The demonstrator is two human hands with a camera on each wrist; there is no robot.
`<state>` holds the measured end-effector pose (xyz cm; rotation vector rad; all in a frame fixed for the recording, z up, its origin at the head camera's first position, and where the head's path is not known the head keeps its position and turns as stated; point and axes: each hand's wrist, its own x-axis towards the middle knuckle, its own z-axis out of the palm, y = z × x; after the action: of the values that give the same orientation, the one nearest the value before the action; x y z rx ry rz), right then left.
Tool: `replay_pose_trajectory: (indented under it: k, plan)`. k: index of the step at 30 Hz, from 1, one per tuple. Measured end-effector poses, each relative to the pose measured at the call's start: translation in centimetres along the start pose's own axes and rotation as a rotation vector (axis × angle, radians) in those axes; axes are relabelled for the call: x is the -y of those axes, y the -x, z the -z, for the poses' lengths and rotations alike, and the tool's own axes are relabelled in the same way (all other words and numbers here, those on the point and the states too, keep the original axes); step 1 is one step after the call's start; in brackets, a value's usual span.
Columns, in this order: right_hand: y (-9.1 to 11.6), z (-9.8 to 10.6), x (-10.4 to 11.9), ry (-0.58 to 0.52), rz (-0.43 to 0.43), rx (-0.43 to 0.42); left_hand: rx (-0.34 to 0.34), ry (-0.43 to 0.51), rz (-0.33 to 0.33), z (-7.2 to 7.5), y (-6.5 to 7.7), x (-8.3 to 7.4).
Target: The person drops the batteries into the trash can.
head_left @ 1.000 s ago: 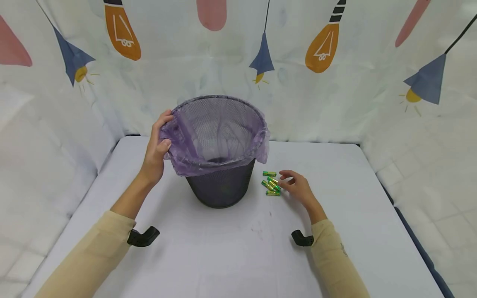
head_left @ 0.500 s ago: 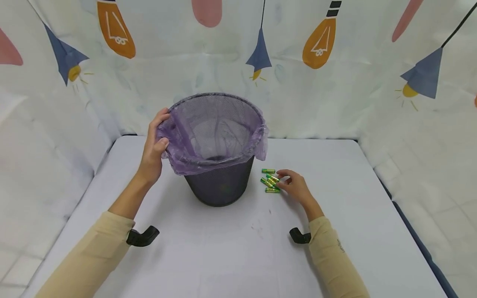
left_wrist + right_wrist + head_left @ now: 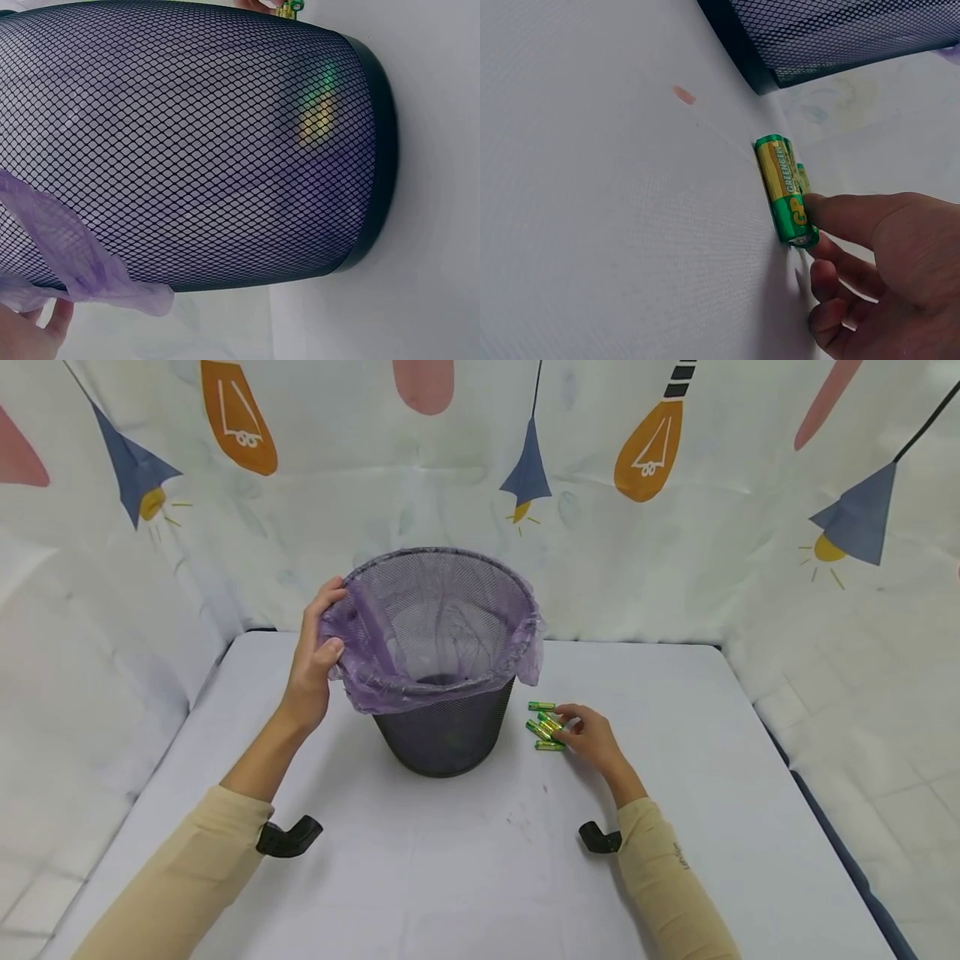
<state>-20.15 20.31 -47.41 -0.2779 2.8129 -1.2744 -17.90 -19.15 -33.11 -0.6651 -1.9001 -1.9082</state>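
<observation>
On the table (image 3: 480,868), batteries (image 3: 538,731) just right of the bin (image 3: 442,743), bag (image 3: 382,647) inside the bin.

We log left hand (image 3: 307,677) raised and gripping, right hand (image 3: 596,741) held lower, its thumb (image 3: 862,217) and fingers (image 3: 852,270) curved inward.

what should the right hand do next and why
Probably pinch one battery and lift it: the right hand is right at the green batteries, which lie on the table, while the left hand holds the bin beside them by its rim.
</observation>
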Motion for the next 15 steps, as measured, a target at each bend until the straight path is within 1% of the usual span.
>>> replay_pose_trajectory:
  k: [8, 11, 15]
  plan:
    - [0.18, -0.15, -0.19, 0.070, -0.021, -0.029, -0.011, 0.007, -0.017, -0.02, -0.02, 0.18]
    - [0.28, -0.19, 0.00, 0.095, -0.039, -0.019, -0.016, 0.001, -0.017, -0.05, -0.01, 0.16]
    - [0.38, -0.30, 0.18, 0.098, -0.064, 0.003, -0.014, -0.004, -0.023, -0.13, -0.03, 0.14]
